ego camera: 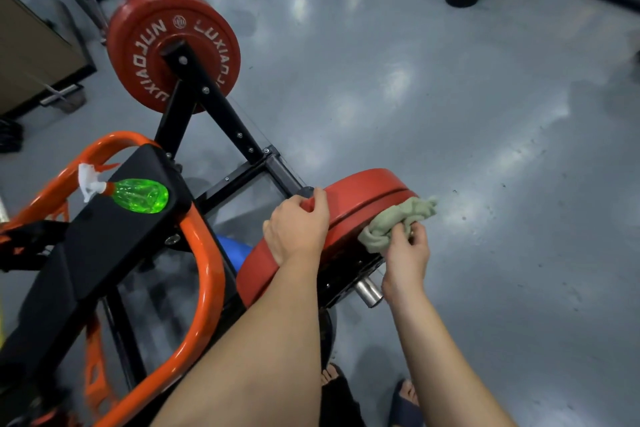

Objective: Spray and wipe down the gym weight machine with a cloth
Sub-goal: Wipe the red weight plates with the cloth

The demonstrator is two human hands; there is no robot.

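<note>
The floor (450, 114) is grey and shiny, with light spots on it. At the upper edge other gym equipment is cut off and hard to identify.

The machine (207, 288) has orange tubes and a black frame. It fills the left side and continues out of the picture at the left and bottom edges. A green spray bottle (138, 195) lies on its side at the far end of the black pad (114, 236).

The near red plate (367, 191) sits on a steel sleeve (369, 291). The arms partly cover this plate. The left hand (294, 225) grips its upper rim, with the fingers curled over the edge. The right hand (408, 246) pinches a crumpled green cloth (398, 218) and holds it against the plate's right rim. The hands are apart.

A far plate (138, 31) stands at the frame's other end. Something blue (235, 253) shows behind the near plate, but I cannot tell what it is.
</note>
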